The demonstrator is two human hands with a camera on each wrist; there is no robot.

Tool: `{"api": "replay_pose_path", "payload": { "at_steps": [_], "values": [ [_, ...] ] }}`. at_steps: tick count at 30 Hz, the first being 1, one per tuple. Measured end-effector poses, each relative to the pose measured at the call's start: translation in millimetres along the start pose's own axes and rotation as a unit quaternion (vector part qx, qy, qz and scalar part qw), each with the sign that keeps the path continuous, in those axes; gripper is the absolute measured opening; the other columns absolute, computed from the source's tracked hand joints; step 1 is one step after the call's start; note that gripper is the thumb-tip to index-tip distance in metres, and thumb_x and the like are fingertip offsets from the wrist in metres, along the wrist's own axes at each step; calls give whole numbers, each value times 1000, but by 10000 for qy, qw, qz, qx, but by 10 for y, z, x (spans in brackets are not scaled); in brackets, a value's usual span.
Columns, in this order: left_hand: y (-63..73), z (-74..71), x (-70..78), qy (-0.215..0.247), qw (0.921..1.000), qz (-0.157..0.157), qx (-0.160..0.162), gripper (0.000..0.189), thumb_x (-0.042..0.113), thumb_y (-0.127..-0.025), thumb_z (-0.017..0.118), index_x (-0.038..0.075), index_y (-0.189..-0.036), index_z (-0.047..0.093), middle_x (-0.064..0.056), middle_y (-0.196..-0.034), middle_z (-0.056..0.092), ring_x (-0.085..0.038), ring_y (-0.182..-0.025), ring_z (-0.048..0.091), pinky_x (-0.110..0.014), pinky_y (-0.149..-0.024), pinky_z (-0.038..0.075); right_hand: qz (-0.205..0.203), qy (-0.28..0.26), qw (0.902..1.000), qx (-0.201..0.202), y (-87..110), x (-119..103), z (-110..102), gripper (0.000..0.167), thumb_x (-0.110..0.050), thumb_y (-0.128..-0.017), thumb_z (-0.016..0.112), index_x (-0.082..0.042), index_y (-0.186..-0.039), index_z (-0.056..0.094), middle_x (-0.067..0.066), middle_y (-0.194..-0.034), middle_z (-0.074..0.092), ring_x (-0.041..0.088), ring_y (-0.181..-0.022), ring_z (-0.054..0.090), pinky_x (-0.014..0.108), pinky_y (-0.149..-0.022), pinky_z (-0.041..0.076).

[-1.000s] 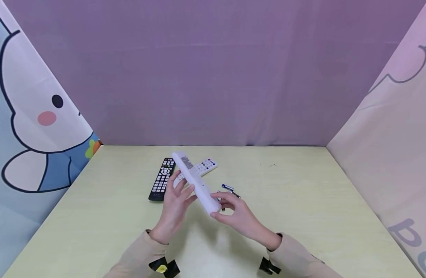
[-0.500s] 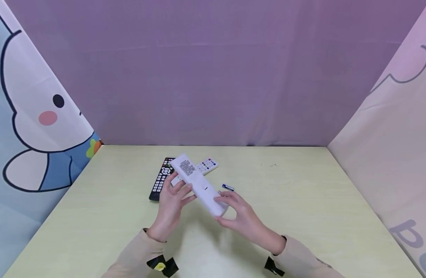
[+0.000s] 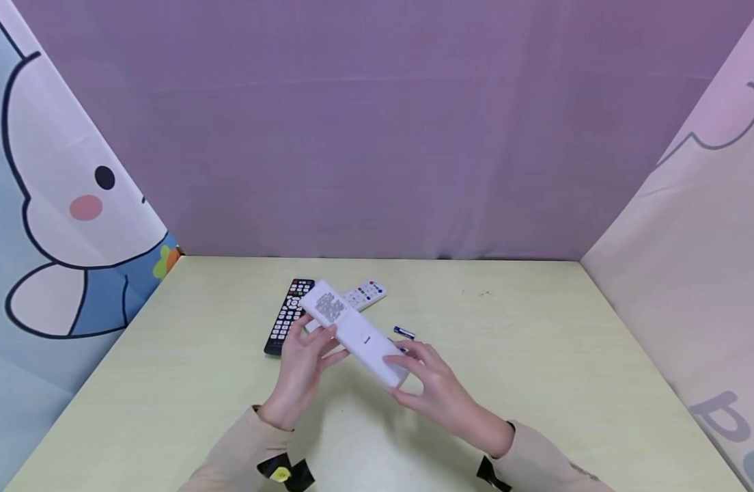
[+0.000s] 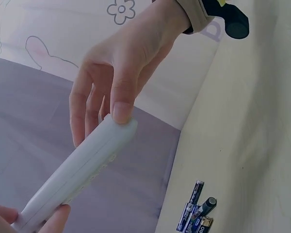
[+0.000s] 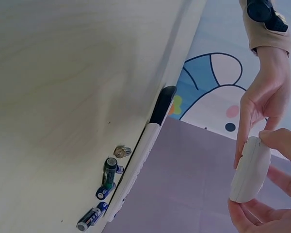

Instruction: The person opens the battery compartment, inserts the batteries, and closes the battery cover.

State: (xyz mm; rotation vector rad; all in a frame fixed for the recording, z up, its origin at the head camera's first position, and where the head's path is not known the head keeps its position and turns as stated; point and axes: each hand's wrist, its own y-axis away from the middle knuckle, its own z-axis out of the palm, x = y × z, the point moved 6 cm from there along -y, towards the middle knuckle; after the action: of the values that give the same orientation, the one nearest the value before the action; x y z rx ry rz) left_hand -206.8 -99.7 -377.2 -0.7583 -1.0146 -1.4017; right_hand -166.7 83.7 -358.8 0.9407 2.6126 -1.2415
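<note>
A white remote control (image 3: 360, 336) is held up over the table at a slant, its back facing up with a grey printed label at the far-left end. My left hand (image 3: 301, 372) holds it by the label end, fingers along its side. At the near-right end my right hand (image 3: 438, 389) grips it, thumb on the lower edge and fingers over the back. In the left wrist view the right thumb presses the end of the remote control (image 4: 77, 167). The right wrist view shows its rounded end (image 5: 251, 170) between thumb and fingers.
On the table lie a black remote control (image 3: 287, 321) and a second white remote control (image 3: 367, 294), partly hidden behind the held one. Several loose batteries (image 4: 196, 211) lie close together near the right hand. A purple cloth wall (image 3: 377, 137) closes off the back.
The held remote control has rolled so its back and label face up more fully. Its near end and my right hand have shifted slightly right and down.
</note>
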Motion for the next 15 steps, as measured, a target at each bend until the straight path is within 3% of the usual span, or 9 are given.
{"api": "replay_pose_path", "payload": {
  "at_steps": [4,15],
  "values": [
    [5,-3,-13,-29,9999,-31,-91,47,-1,-89,44,5,-131,24,-27,-121,46,-27,-93,60,-38,-80,52,-330,158,9993,52,30,-29,-12,45,-10,-59,78,-6,-100,61,15,-111,51,23,-90,53,21,-73,52],
    [7,-40,-48,84,9999,-2,-57,41,6,-90,46,7,-128,31,-14,-110,53,-22,-85,63,-36,-79,53,-729,444,9963,90,89,-106,-30,43,-12,-63,77,-7,-103,61,15,-113,49,24,-91,51,17,-73,50]
  ]
}}
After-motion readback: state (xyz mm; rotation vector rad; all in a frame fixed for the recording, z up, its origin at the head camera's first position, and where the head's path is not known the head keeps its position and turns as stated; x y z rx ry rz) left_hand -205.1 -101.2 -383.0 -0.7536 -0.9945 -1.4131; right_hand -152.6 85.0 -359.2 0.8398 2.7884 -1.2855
